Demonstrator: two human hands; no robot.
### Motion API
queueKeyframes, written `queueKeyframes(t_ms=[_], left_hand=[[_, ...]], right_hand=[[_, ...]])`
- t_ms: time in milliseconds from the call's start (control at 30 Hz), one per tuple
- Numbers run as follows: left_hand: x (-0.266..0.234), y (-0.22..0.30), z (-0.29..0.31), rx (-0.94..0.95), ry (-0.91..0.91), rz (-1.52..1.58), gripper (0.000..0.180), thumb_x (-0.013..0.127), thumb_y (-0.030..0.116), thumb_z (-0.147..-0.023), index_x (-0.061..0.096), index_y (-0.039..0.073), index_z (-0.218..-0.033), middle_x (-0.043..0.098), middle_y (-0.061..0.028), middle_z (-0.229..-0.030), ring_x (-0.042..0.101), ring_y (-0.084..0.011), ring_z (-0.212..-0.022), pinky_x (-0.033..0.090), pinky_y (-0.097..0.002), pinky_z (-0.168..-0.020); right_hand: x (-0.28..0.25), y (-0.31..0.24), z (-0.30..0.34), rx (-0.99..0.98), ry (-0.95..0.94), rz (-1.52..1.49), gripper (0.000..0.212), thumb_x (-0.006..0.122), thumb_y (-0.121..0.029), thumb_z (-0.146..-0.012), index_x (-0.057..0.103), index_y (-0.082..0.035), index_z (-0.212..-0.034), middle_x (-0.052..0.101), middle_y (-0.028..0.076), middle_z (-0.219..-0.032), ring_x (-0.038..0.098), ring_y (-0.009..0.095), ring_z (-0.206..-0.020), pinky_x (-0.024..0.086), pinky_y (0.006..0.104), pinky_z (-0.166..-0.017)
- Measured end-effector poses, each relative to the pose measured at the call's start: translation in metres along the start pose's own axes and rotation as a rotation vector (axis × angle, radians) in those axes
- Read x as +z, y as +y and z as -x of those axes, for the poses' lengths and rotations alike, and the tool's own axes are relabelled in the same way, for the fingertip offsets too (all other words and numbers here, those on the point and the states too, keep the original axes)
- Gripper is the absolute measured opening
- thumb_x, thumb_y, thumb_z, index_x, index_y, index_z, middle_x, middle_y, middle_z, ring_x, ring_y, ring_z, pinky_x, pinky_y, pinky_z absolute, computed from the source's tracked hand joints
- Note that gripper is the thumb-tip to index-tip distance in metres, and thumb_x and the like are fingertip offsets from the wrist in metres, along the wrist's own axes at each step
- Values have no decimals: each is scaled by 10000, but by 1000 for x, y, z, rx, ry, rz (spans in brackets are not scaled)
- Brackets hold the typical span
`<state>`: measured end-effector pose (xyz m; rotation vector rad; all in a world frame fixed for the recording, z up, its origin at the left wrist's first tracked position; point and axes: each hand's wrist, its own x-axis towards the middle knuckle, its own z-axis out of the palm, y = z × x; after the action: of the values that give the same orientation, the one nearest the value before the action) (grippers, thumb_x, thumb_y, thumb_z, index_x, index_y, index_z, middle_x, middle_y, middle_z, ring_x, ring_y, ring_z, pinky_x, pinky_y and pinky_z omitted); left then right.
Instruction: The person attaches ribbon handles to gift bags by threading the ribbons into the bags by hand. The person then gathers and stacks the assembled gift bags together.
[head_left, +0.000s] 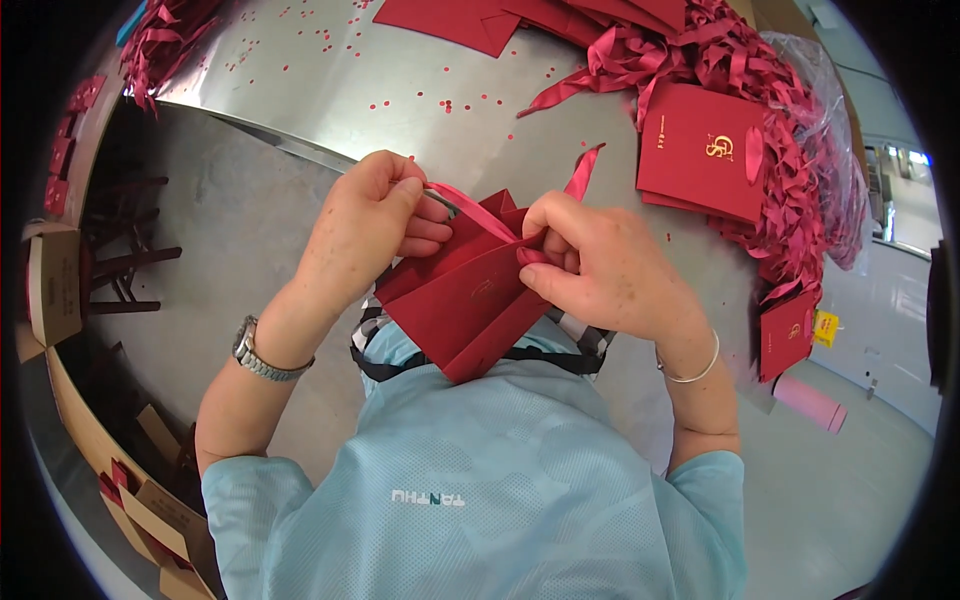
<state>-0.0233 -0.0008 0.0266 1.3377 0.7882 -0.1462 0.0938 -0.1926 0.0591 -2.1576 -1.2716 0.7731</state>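
Note:
A red paper gift bag [465, 310] is held in front of my body, its mouth partly open and tilted. My left hand [385, 215] pinches one end of a red ribbon [470, 208] beside the bag's left top edge. From there the ribbon runs across to the bag's right side. My right hand [585, 255] grips the bag's top edge near that spot, thumb and fingers closed together. Another length of ribbon [584, 172] sticks up behind my right hand. What lies under the right fingers is partly hidden.
On the metal table [420, 70] lie small red paper dots. A big heap of red ribbons [790, 180] sits at the right, with a stack of red bags [695, 155] against it. A pink cylinder [810, 402] is at the lower right. Cardboard boxes [55, 285] stand at the left.

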Motion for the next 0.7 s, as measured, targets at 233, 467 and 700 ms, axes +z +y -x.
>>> queueKeyframes(t_ms=[233, 467, 700], left_hand=[[-11, -18, 13, 462, -336, -123, 504, 567, 203, -955, 373, 4, -1375, 679, -83, -979, 636, -158, -931, 518, -317, -820], [-4, -26, 25, 769, -237, -578, 324, 703, 34, -744, 611, -1, -1052, 647, -170, -1029, 622, -332, -985, 524, -383, -782], [-11, -32, 31, 647, -174, -508, 279, 694, 25, -758, 631, 3, -1028, 651, -150, -1021, 632, -285, -949, 516, -347, -764]], right_hand=[[1, 8, 4, 113, 36, -147, 206, 679, -77, -780, 529, -46, -918, 552, 32, -606, 505, 109, -536, 381, 285, -503], [2, 13, 15, 94, 103, -313, 407, 659, -82, -836, 561, -48, -1230, 623, 59, -762, 576, 105, -709, 477, 270, -658], [-6, 77, 10, 48, 479, 130, 283, 515, -22, -897, 596, -31, -1168, 634, 130, -975, 629, 266, -805, 505, 302, -736]])
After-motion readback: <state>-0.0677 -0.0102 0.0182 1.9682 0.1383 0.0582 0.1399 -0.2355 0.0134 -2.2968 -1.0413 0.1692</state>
